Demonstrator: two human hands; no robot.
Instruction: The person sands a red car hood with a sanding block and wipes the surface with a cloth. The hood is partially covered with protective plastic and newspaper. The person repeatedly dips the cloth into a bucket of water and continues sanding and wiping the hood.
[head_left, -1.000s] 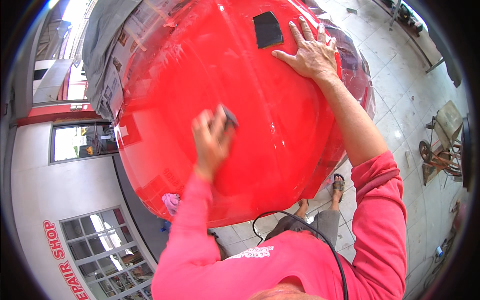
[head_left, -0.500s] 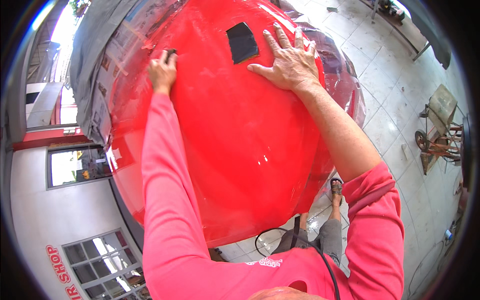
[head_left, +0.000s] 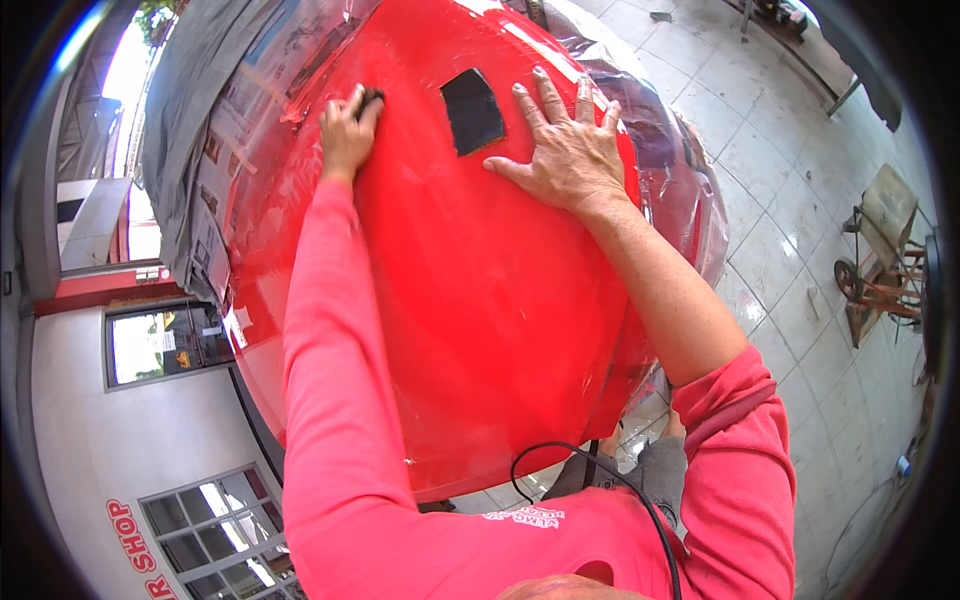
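Far out at nine o'clock there's a white building front with a window point(head_left: 160, 343) set in it, and above that, up at eleven o'clock, a grey cover point(head_left: 185, 150) hangs over the far end of the red panel point(head_left: 480, 300). That panel fills the middle of the view, glossy and curved, wet-looking in the light.

Now the left hand point(head_left: 345, 128), at about eleven o'clock on the panel: arm stretched right out in a pink sleeve point(head_left: 330, 400), fingers curled and pressed together over a small dark sanding pad point(head_left: 371, 97). The pad peeks out at the fingertips, flat against the red surface, gripped tight between the fingers and the panel.

Just to the right of it, at twelve o'clock, lies a dark square sheet point(head_left: 473, 110), flat on the panel, apart from both hands but near each.

Then the right hand point(head_left: 570, 150), at one o'clock: palm down, fingers spread wide, holding nothing, bearing flat on the red paint just beside that dark sheet.

Down at six o'clock a black cable point(head_left: 590, 462) loops across the chest of the pink shirt.

Over at three o'clock, well apart from everything, a small wheeled cart point(head_left: 880, 260) stands on the pale tiled floor point(head_left: 790, 190), and clear plastic sheeting point(head_left: 680, 170) wraps the panel's right edge.
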